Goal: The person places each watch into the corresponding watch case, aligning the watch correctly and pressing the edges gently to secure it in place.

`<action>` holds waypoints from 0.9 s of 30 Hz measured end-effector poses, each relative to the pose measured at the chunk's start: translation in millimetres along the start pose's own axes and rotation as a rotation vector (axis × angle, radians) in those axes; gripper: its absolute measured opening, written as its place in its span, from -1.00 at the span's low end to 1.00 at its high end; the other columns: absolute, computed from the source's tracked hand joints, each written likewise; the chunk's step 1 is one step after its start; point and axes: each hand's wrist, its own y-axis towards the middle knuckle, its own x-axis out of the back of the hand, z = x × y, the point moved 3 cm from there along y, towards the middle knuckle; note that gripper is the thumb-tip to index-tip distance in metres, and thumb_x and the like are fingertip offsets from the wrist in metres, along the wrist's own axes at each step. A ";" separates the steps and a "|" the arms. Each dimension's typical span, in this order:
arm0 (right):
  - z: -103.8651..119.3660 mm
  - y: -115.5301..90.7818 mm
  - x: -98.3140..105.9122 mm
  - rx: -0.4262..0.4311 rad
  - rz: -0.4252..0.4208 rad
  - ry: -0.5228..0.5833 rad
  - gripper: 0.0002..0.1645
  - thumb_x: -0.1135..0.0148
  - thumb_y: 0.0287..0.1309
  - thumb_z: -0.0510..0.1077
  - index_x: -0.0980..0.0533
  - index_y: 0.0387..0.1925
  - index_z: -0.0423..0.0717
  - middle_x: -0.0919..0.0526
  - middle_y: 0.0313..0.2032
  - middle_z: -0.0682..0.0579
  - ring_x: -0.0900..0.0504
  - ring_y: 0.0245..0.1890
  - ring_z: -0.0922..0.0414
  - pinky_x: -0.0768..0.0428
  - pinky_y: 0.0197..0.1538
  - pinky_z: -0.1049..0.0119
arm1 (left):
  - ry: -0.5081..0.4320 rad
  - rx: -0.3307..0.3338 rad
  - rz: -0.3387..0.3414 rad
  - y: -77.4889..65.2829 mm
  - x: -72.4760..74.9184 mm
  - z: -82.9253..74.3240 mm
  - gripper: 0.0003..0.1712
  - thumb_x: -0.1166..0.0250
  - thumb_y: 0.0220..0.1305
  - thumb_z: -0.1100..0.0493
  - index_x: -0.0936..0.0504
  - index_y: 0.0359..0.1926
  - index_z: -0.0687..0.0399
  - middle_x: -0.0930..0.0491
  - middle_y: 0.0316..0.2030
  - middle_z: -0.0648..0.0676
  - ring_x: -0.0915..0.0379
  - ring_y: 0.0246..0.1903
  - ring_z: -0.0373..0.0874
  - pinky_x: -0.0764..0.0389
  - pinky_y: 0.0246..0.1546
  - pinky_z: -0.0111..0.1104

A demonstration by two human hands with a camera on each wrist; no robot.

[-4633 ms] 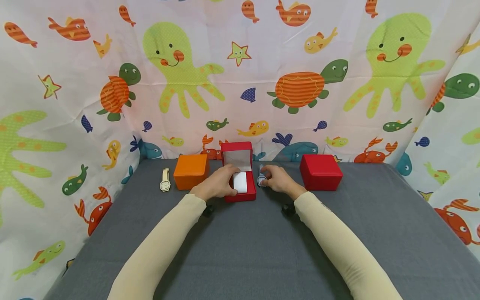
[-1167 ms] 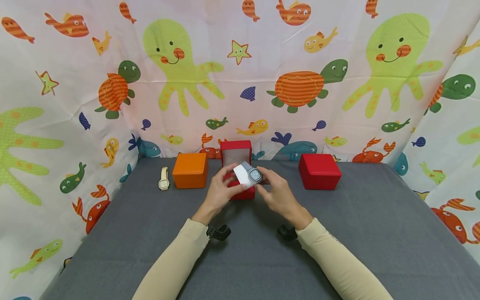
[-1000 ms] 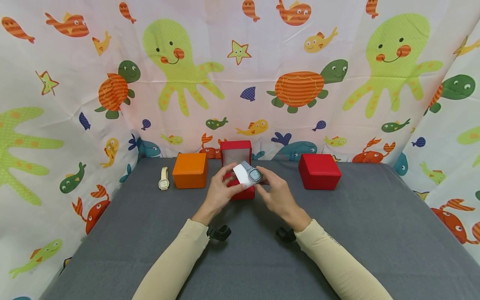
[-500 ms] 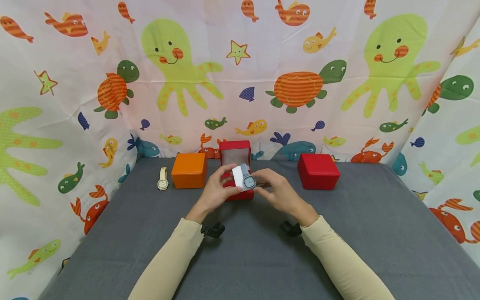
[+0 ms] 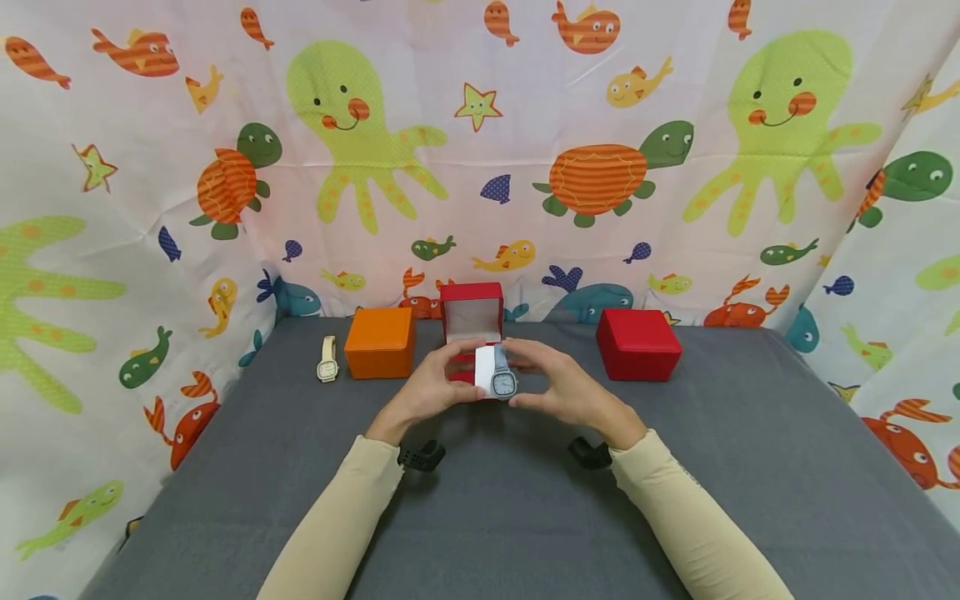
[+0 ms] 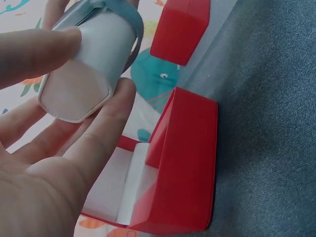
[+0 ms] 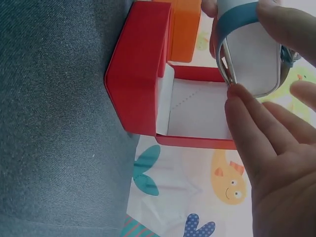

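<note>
Between both hands, over the front of an open red watch box (image 5: pixel 472 293), is a white watch cushion (image 5: pixel 484 371) with a blue-strapped watch (image 5: pixel 503 383) around its right end. My left hand (image 5: pixel 429 385) grips the cushion's left end; in the left wrist view its thumb lies on one side, fingers on the other. My right hand (image 5: pixel 566 383) pinches the watch and the cushion's right end, thumb on the strap (image 7: pixel 241 19) and fingertips at its lower edge. The box's raised lid shows a white lining (image 7: pixel 197 106).
Left of the open box stands a closed orange box (image 5: pixel 380 343), with a cream watch (image 5: pixel 327 360) lying beyond it. A closed red box (image 5: pixel 639 345) stands to the right. Everything is on a grey cloth-covered table (image 5: pixel 480 517) before a sea-animal curtain (image 5: pixel 420 100).
Earlier the cushion sat in the box and the watch lay on the table; both were then lifted together. Over the last second they have turned from slanted to nearly straight and come lower.
</note>
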 end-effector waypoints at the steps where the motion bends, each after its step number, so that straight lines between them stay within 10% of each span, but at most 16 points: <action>1: -0.4 -0.5 -0.4 -0.008 0.004 0.002 -0.05 -0.49 -0.06 -0.18 -0.25 0.38 -0.04 -0.32 0.29 -0.03 -0.47 0.15 -0.02 -0.53 0.09 0.06 | 0.004 0.001 0.007 -0.3 0.0 0.3 -0.20 -0.43 0.06 0.26 -0.35 0.32 -0.21 -0.35 0.18 0.00 -0.35 0.13 0.09 -0.61 -0.08 -0.22; 27: -6.2 0.0 -0.2 0.037 -0.032 0.061 -0.11 -0.53 -0.14 -0.12 -0.36 0.27 -0.06 -0.40 0.18 0.01 -0.47 0.13 -0.02 -0.53 0.08 0.01 | -0.089 0.027 0.117 -0.1 -1.3 -2.2 -0.18 -0.41 0.08 0.33 -0.31 0.35 -0.13 -0.28 0.23 0.01 -0.38 0.14 0.02 -0.61 -0.07 -0.20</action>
